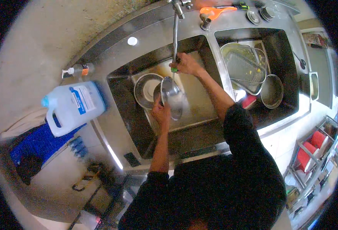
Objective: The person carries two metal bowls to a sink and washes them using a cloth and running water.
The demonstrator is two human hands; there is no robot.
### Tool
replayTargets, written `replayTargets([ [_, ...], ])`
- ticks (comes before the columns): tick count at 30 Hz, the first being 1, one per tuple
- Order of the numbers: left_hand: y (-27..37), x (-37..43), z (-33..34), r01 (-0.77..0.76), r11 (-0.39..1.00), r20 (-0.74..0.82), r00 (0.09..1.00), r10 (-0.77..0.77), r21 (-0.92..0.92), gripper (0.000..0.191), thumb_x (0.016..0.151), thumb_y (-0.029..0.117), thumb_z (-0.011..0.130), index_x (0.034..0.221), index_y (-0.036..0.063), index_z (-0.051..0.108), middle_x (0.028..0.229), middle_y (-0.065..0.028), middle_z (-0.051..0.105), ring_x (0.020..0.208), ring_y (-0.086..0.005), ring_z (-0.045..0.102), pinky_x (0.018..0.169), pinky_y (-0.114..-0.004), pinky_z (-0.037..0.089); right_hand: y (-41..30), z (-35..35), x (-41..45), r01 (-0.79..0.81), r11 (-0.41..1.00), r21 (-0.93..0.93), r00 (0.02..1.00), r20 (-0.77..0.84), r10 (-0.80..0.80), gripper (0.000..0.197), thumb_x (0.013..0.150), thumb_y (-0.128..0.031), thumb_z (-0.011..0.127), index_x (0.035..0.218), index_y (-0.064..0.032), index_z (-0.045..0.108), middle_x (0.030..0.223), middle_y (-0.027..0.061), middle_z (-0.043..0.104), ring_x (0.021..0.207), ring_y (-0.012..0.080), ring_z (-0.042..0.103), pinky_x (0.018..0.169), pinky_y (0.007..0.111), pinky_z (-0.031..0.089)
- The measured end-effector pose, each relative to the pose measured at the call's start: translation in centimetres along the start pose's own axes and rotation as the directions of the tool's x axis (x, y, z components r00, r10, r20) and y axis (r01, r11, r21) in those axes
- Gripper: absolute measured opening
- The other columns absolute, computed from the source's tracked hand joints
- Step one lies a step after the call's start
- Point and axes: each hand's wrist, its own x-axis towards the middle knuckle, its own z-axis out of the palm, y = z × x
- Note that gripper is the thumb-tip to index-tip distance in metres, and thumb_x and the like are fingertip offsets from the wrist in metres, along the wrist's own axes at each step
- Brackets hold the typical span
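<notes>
Over the left basin of a steel double sink, my left hand (161, 112) grips the rim of a metal bowl (169, 89), which is tilted on its side. My right hand (186, 64) is closed around the lower end of the tap's hanging spout (175, 37), where a green part shows. Water runs from it into the tilted bowl. Beside that bowl, another round metal bowl (139, 89) rests on a large pale tray or board (199, 106) in the basin.
The right basin holds a wire basket in a tray (243, 63), a round pan (272, 92) and a red item (248, 101). A plastic jug (74, 103) and pump bottle (83, 70) stand left. An orange spoon (215, 12) and metal strainers (254, 17) lie behind. Scissors (302, 62) lie right.
</notes>
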Motion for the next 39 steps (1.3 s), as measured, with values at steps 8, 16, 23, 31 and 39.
replayTargets([
  [8, -1.3, 0.9, 0.1, -0.240, 0.963, -0.113, 0.961, 0.253, 0.120, 0.040, 0.072, 0.005, 0.065, 0.112, 0.0057, 0.061, 0.079, -0.0065, 0.062, 0.059, -0.0145, 0.050, 0.056, -0.028, 0.044, -0.3, 1.3, 0.4, 0.015, 0.997, 0.081, 0.999, -0.039, -0.012, 0.030, 0.078, -0.025, 0.067, 0.090, 0.0016, 0.059, 0.069, 0.0101, 0.064, 0.057, 0.0157, 0.062, 0.055, 0.030, 0.050],
  [16, -2.5, 1.0, 0.9, 0.330, 0.893, 0.108, 0.944, -0.311, -0.305, 0.040, 0.074, -0.001, 0.060, 0.113, 0.0012, 0.053, 0.093, -0.0087, 0.061, 0.079, -0.0169, 0.057, 0.067, -0.028, 0.048, -2.6, -0.5, -1.0, -0.050, 0.921, 0.385, 0.986, 0.166, -0.017, 0.028, 0.082, -0.027, 0.065, 0.089, -0.0010, 0.057, 0.070, 0.0047, 0.059, 0.058, 0.0113, 0.056, 0.058, 0.024, 0.050],
  [23, -5.2, 3.2, 6.9, 0.263, 0.867, 0.317, 0.939, -0.131, -0.422, 0.037, 0.071, 0.001, 0.068, 0.106, 0.0009, 0.056, 0.092, -0.0071, 0.061, 0.083, -0.0168, 0.056, 0.075, -0.029, 0.046, -3.2, -0.1, -3.5, -0.194, 0.755, 0.626, 0.980, 0.153, 0.126, 0.028, 0.083, -0.030, 0.064, 0.091, -0.0044, 0.057, 0.085, 0.0037, 0.057, 0.080, 0.0114, 0.056, 0.066, 0.025, 0.052],
  [31, -3.5, 3.6, 7.4, 0.580, 0.625, 0.459, 0.809, -0.367, -0.522, 0.043, 0.070, -0.001, 0.066, 0.112, 0.0006, 0.055, 0.092, -0.0086, 0.062, 0.084, -0.0194, 0.058, 0.075, -0.031, 0.047, 1.5, 1.8, -4.4, -0.141, 0.679, 0.721, 0.973, -0.024, 0.228, 0.032, 0.081, -0.028, 0.067, 0.099, -0.0028, 0.059, 0.087, 0.0024, 0.060, 0.074, 0.0137, 0.056, 0.067, 0.028, 0.047],
  [39, -10.9, 0.8, 7.5, 0.674, 0.394, 0.586, 0.738, -0.334, -0.624, 0.050, 0.075, 0.006, 0.057, 0.123, 0.0009, 0.046, 0.108, -0.0109, 0.058, 0.098, -0.0228, 0.056, 0.083, -0.034, 0.045, -3.5, -8.1, -0.6, 0.224, 0.914, 0.338, 0.816, -0.579, 0.014, 0.046, 0.089, -0.039, 0.053, 0.108, 0.0026, 0.054, 0.093, 0.0073, 0.059, 0.083, 0.0168, 0.055, 0.073, 0.030, 0.045],
])
